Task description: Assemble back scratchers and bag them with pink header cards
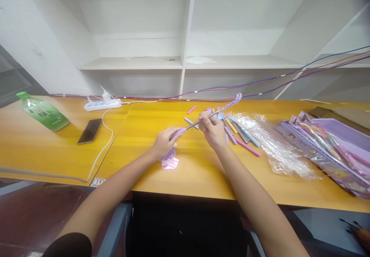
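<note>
Both hands hold one telescopic back scratcher [190, 125] above the table, slanting up to the right. Its purple handle is in my left hand [166, 143], fingers closed round it. Higher up, my right hand [212, 129] pinches the metal rod, and the purple claw head sticks out beyond it. Below my left hand lie small pink-and-purple printed packets [170, 161], partly covered by the hand. Just right of my right hand is a loose pile of back scratcher parts: blue and orange claw heads, metal rods and coloured grips, including a pink grip [248, 147].
Crumpled clear plastic bags [279, 149] lie right of the pile. Beyond them stands a purple patterned box [306, 149] with packaged items. On the left are a green bottle [46, 112], a phone [90, 131] and a white power strip [102, 104]. White shelving [133, 63] backs the table.
</note>
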The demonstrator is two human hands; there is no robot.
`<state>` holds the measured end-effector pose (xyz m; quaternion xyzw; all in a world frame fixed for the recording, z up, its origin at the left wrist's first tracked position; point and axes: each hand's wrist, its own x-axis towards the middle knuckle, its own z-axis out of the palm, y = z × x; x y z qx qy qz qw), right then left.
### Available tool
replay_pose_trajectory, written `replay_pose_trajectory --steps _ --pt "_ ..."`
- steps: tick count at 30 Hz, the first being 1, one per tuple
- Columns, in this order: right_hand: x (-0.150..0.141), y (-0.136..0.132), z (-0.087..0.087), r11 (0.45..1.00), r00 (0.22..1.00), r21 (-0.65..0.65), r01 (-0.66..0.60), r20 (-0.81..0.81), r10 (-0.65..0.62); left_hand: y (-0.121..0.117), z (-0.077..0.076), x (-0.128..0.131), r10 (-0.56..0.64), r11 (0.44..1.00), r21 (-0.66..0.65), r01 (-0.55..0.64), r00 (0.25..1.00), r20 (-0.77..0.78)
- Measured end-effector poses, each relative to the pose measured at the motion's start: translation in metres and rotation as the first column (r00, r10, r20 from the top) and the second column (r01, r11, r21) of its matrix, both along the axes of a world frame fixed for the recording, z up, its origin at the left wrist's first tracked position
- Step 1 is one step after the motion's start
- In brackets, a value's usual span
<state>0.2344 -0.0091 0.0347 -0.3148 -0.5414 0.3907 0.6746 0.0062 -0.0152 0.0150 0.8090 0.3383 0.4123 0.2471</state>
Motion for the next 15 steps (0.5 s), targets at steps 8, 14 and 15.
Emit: replay_pose_trajectory --steps 8,14,15 --pt "-0.003 0.015 -0.024 0.983 0.996 -0.183 0.021 0.09 -0.005 0.014 0.0 -0.013 0.057 0.996 0.066 -0.052 0.996 -0.063" --pt "0.021 0.04 -0.029 0.944 0.959 -0.311 0.111 -0.216 -0.184 0.027 0.002 -0.026 0.126 0.992 0.04 -0.123 0.988 -0.086" --pt "0.029 0.044 -0.031 0.935 0.951 -0.318 0.159 -0.205 -0.232 0.029 0.003 -0.028 0.127 0.992 0.033 -0.125 0.987 -0.094"
